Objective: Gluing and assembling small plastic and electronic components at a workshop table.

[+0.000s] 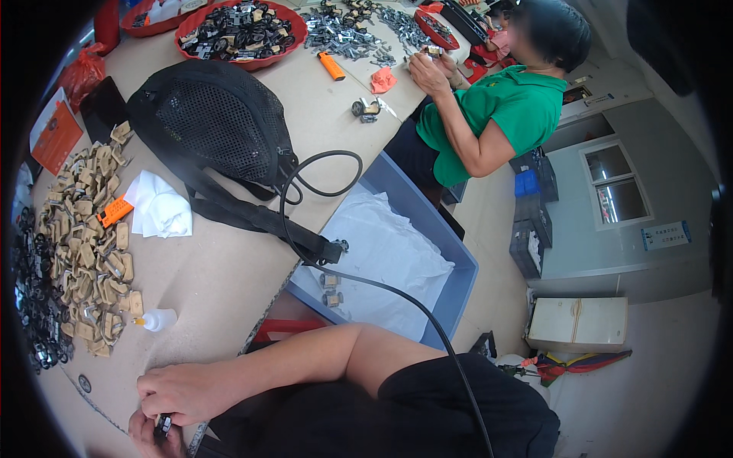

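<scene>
Both hands at beige desk [229,275] edge: left hand [156,433] fingers pinch small black metal part [163,426]; right hand [183,391] fingers curled on it. Pile of tan flat pieces [92,244], small white glue bottle [156,319] nearby.

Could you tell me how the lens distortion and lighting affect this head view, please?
Head view: fisheye bends the table edge and leaves a black rim; light is soft and even, with faint shadows; the right hand and left hand sit low by the rim, a co-worker's face is blurred.
</scene>
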Action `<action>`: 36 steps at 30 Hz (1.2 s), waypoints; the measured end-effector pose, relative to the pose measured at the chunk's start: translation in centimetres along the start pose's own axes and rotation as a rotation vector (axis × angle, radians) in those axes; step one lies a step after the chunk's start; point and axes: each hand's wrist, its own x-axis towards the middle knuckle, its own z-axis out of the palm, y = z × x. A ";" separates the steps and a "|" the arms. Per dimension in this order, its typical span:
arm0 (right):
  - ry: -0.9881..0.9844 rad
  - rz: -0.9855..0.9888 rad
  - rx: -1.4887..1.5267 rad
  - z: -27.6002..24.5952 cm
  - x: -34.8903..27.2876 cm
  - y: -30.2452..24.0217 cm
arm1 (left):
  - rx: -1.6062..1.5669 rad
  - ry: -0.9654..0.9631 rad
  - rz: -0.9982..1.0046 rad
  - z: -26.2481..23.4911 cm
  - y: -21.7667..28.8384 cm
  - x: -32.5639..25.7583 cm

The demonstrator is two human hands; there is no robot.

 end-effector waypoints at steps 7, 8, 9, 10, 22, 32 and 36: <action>-0.014 0.013 -0.006 0.0 0.0 -0.1 | 0.027 0.015 0.038 -0.1 0.1 0.3; -0.018 0.016 -0.008 0.0 0.0 -0.1 | 0.033 0.017 0.040 -0.1 0.2 0.5; -0.017 0.014 -0.008 0.0 0.0 -0.1 | 0.037 0.018 0.041 0.0 0.3 0.6; -0.015 0.011 -0.008 0.0 0.0 -0.1 | 0.042 0.020 0.043 0.0 0.4 0.7; -0.009 0.014 -0.012 0.2 0.0 0.1 | 0.025 0.011 -0.001 0.0 0.8 0.8; -0.009 0.000 -0.007 0.2 0.2 0.2 | 0.026 0.016 0.025 -0.1 0.6 0.9; -0.005 0.002 -0.023 0.0 0.1 0.1 | -0.019 0.029 0.031 0.1 0.6 1.0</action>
